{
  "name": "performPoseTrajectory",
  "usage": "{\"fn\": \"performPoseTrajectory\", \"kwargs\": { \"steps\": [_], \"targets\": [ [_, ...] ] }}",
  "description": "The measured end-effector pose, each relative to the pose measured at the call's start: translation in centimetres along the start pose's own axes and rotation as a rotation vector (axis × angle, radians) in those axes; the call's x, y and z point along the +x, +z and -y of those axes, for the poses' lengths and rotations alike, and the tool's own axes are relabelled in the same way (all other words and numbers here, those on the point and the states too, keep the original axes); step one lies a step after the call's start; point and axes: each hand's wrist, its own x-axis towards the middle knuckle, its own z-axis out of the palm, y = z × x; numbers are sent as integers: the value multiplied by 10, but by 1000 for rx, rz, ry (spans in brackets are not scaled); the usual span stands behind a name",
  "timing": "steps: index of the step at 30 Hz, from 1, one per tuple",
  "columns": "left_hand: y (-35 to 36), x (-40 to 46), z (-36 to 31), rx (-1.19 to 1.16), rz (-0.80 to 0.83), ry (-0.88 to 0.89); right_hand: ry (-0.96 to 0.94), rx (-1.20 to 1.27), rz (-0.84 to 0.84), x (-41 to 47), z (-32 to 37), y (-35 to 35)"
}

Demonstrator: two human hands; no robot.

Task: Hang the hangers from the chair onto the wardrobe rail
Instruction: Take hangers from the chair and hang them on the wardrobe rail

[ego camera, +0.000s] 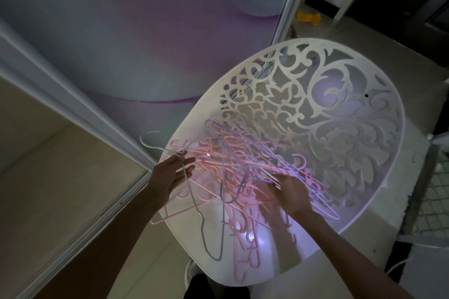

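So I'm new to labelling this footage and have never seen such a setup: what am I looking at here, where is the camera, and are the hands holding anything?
There is no machine here. The single picture comes from a camera worn on a person's head, looking forward and down at their own two bare hands. Below them is a white chair with a cut-out leafy back. On its seat lies a tangled pile of hangers, mostly pink plastic with some thin wire ones. The left hand has straight fingers touching a thin wire hanger at the edge of the pile. The right hand reaches into the pile; whether it grips anything is blurred.
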Motion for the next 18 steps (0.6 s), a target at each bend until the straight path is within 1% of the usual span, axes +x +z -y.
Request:
{"fn": "performPoseTrajectory", "kwargs": {
  "steps": [2, 5, 7, 9, 11, 13, 14, 15, 16, 18],
  "targets": [
    [0, 0, -9, 85, 1, 13, 4, -28, 21, -1, -6, -20],
    [-10, 8, -24, 331, -30, 101, 7, 37, 105, 8, -13, -42],
    [-16, 15, -33, 393, -38, 156, 13, 114, 159, 15, -18, -50],
    [-19, 20, -37, 422, -82, 227, 11, 148, 159, 22, -27, -48],
    [-19, 19, -39, 555, -191, 346, 15, 185, 133, 23, -31, -52],
    [-18, 16, -45, 730, -349, 469, -1, 251, 133, 19, -29, -64],
    [-18, 16, -50, 780, -426, 509, -17, 265, 148, 18, -30, -69],
    [-19, 19, -56, 805, -478, 525, -35, 281, 164, 19, -31, -73],
    [-20, 25, -63, 803, -484, 511, -51, 298, 177, 20, -32, -77],
    [-18, 41, -73, 695, -391, 408, -101, 344, 196, 19, -33, -83]
  ]
}}
